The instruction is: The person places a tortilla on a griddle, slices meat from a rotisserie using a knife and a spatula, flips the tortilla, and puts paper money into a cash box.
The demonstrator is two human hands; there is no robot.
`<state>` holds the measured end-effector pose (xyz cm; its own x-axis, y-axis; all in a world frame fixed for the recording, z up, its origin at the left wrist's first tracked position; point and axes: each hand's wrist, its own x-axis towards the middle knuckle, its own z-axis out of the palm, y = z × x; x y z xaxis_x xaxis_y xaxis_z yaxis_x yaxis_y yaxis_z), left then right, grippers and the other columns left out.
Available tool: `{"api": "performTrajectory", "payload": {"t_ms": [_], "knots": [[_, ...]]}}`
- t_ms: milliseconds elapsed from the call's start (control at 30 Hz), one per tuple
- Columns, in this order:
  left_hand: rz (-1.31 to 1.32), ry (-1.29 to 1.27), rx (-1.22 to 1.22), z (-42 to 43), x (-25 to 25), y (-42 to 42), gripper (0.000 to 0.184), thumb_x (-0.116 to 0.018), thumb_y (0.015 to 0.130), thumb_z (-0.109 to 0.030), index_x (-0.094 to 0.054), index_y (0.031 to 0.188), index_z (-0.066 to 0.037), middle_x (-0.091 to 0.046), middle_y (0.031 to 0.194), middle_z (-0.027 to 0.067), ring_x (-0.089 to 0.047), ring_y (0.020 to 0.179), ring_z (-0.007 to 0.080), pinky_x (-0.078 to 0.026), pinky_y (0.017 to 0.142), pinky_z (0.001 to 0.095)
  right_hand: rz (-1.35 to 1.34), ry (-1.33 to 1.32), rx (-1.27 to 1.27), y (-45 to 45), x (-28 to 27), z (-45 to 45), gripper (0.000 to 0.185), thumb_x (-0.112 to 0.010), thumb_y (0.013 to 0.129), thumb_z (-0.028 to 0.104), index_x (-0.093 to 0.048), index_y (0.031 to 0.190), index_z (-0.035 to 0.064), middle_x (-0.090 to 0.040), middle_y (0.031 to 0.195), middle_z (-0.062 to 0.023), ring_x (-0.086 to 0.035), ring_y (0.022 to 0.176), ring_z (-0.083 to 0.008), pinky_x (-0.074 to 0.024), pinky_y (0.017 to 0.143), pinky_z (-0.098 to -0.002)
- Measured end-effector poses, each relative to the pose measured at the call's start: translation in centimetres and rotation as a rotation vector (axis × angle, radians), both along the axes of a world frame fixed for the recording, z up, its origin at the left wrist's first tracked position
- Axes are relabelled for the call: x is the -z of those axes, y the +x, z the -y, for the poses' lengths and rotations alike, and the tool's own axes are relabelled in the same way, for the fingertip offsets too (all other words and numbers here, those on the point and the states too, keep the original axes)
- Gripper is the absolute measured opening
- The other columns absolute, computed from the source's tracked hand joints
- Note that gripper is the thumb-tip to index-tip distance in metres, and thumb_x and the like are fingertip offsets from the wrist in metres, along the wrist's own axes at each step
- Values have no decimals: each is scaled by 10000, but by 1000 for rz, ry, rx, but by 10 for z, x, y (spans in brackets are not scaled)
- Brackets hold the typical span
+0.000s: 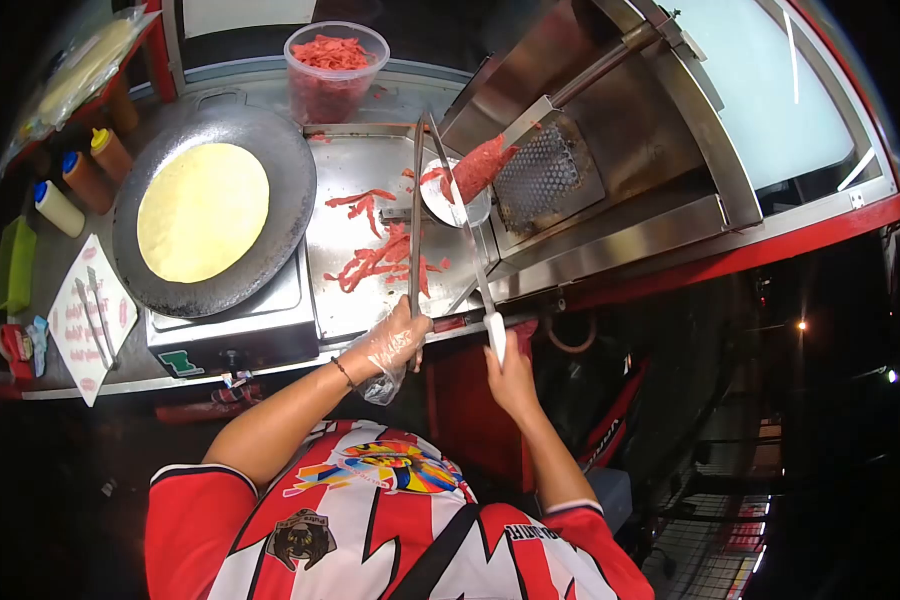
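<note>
Your metal roaster (660, 228) carries the red meat (480, 165), a thick lump on its skewer, so the cutting seems only partway along. On your pan (298, 165), the yellow flatbread (203, 212) lies flat, bare and unfolded. Some cut strips (378, 262) lie loose on the metal tray (348, 160); the tub (328, 100) behind it looks nearly full. Your gloved left hand (395, 338) grips the tongs (416, 225); your right hand (512, 375) grips the knife (495, 332), its blade crossing the meat's near end, though you cannot tell whether it touches.
</note>
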<state>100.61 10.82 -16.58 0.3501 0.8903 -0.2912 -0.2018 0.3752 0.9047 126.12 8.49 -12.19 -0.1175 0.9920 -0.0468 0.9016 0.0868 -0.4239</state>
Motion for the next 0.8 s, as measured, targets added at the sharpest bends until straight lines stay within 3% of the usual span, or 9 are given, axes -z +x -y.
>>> {"api": "performTrajectory", "payload": {"t_ms": [167, 300, 367, 467, 500, 567, 633, 733, 800], "knots": [[-36, -22, 7, -9, -4, -9, 318, -461, 983, -229, -354, 1067, 59, -529, 651, 141, -597, 483, 249, -524, 439, 394, -39, -242, 25, 72, -53, 84, 275, -602, 987, 182, -457, 1179, 48, -656, 894, -317, -634, 886, -545, -504, 704, -547], [-16, 10, 49, -3, -3, -11, 290, -441, 994, -225, -364, 1065, 45, -528, 653, 126, -584, 478, 244, -532, 464, 394, -39, -275, -33, 58, -83, 57, 250, -618, 982, 165, -471, 1114, 13, -640, 818, -307, -648, 823, -517, -482, 634, -513], [0, 32, 101, 8, -8, -26, 264, -427, 1001, -221, -367, 1054, 31, -522, 655, 115, -580, 481, 240, -533, 475, 392, -73, -324, -36, 59, -85, 54, 235, -617, 982, 150, -485, 1128, 21, -651, 779, -254, -673, 715, -453, -486, 596, -463], [-3, 133, 143, 54, 3, -41, 199, -465, 985, -184, -364, 1009, -13, -489, 648, 83, -552, 481, 222, -530, 482, 378, -157, -368, -8, 68, -96, 63, 208, -604, 994, 137, -495, 1136, 31, -642, 722, -163, -666, 577, -287, -482, 525, -399], [86, -75, 151, 63, -14, -44, 199, -473, 980, -178, -365, 1021, -17, -489, 650, 81, -545, 481, 219, -532, 490, 378, -218, -301, -15, 56, -96, 56, 205, -602, 998, 141, -496, 1138, 35, -631, 708, -135, -648, 557, -237, -476, 504, -374], [60, -39, 140, 63, -3, -38, 204, -474, 978, -182, -358, 1040, -26, -487, 655, 78, -549, 497, 210, -528, 486, 373, -337, -184, 5, 16, -89, 46, 199, -599, 1007, 150, -499, 1142, 42, -608, 680, -79, -613, 517, -139, -463, 460, -325], [71, -19, 99, 62, 13, -16, 216, -474, 988, -183, -350, 1062, -22, -490, 672, 83, -572, 522, 200, -527, 470, 356, -497, -132, 71, -19, -59, 23, 146, -551, 1035, 140, -476, 1112, 41, -521, 643, -25, -535, 469, -106, -439, 431, -285], [87, -21, 117, 78, 6, 4, 223, -475, 993, -155, -328, 1079, -11, -499, 730, 101, -575, 514, 196, -549, 489, 360, -584, 96, 113, -79, -38, -28, 218, -578, 1021, 170, -469, 1140, 23, -595, 682, -99, -594, 499, -164, -463, 453, -353], [67, -25, 112, 87, 4, 6, 234, -481, 988, -157, -321, 1075, -10, -495, 728, 107, -575, 506, 204, -546, 483, 368, -392, 345, 27, -99, -26, -74, 254, -554, 1018, 188, -458, 1147, -9, -615, 774, -231, -648, 706, -418, -476, 625, -492]]}}
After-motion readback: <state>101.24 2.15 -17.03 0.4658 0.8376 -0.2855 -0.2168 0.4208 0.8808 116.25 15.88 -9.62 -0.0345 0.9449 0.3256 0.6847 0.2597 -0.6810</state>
